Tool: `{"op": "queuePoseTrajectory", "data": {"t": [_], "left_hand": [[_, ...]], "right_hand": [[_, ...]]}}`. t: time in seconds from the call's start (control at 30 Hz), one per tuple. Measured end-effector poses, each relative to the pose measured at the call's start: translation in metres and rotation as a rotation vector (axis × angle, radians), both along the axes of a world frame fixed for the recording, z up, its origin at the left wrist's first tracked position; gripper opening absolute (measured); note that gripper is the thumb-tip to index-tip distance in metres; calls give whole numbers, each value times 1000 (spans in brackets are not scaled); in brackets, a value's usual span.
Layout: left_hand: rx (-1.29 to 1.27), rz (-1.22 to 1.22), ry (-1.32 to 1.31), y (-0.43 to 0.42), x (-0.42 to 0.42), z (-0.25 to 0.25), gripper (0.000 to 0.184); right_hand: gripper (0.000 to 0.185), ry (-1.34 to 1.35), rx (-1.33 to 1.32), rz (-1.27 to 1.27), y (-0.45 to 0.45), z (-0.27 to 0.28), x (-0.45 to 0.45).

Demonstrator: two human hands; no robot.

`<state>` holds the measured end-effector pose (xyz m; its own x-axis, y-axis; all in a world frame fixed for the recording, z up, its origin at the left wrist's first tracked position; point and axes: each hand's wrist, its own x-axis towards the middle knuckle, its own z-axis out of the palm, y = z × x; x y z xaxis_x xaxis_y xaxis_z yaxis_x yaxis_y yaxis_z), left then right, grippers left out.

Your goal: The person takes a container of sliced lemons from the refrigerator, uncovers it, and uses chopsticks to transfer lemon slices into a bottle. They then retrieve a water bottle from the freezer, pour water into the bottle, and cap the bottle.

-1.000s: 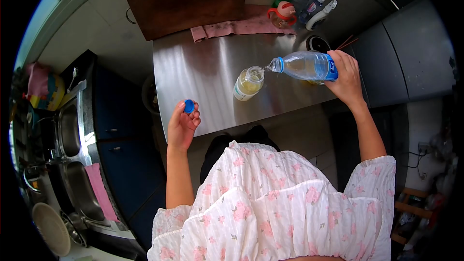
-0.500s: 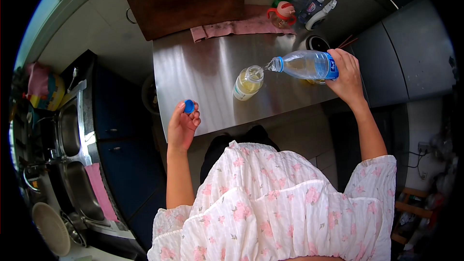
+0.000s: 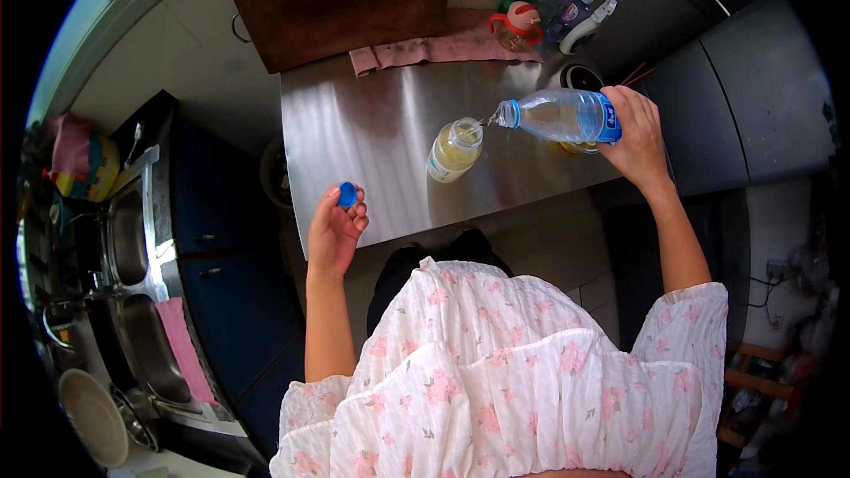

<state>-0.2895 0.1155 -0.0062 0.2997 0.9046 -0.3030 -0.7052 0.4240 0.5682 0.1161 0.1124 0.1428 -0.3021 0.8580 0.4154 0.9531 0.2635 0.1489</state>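
My right hand (image 3: pixel 639 137) is wrapped round the base end of a clear plastic water bottle (image 3: pixel 558 115) with a blue label, tipped on its side with the mouth pointing left. Water runs from its neck into an open, wide-mouthed bottle (image 3: pixel 454 152) that stands on the steel table and holds pale yellow liquid. The two mouths are close but apart. Between the thumb and fingers of my left hand (image 3: pixel 336 226) is a blue bottle cap (image 3: pixel 347 195), held over the table's near left edge.
Behind the steel table (image 3: pixel 354 137) lean a brown wooden board (image 3: pixel 341 4) and a folded pink cloth (image 3: pixel 434 53). A red-handled cup (image 3: pixel 516 28) and a white spray bottle (image 3: pixel 588 28) stand at the back right. A double sink (image 3: pixel 152 350) is on the left.
The water bottle has tilted slightly further, its base end rising a little, and less water shows inside it. Water keeps running into the standing bottle. My left hand has barely moved.
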Motion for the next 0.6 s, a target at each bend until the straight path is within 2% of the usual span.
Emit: {"op": "queuePoseTrajectory", "data": {"t": [0.6], "left_hand": [[-6,-10,20,-1,1,0,22]], "right_hand": [[70,-25,-1,7,1,2,0]]}}
